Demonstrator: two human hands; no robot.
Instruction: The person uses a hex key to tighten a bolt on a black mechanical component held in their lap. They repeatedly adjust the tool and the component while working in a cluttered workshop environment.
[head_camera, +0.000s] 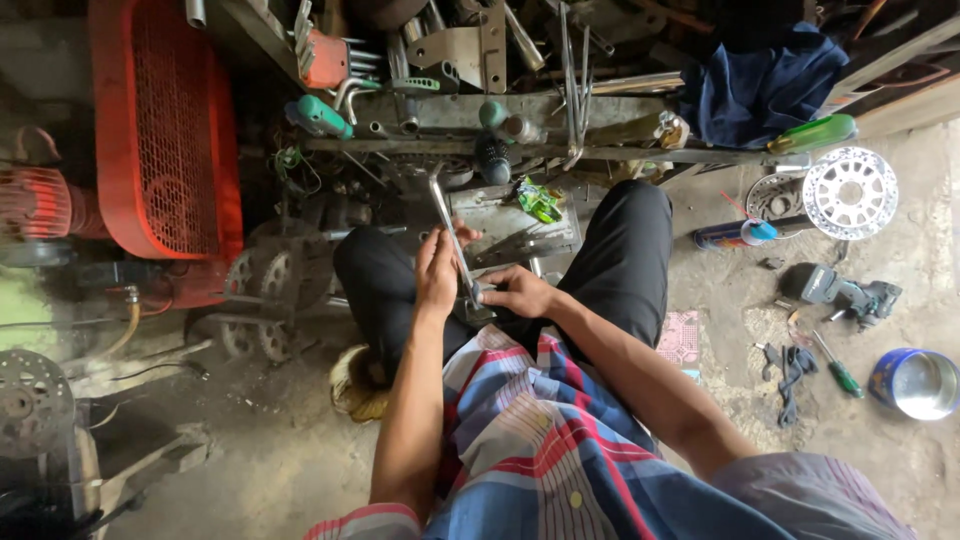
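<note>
Head view shows you seated on the floor, knees apart, both hands working a long metal wrench (450, 235) between your legs. Your left hand (437, 272) is closed around the shaft near its middle; your right hand (517, 292) pinches the lower end, fingers narrow. The wrench's long axis runs up and slightly left, away from your body, its head pointing toward the cluttered tool rack (480, 130). A cordless drill (850, 295) lies well apart, off to your right.
</note>
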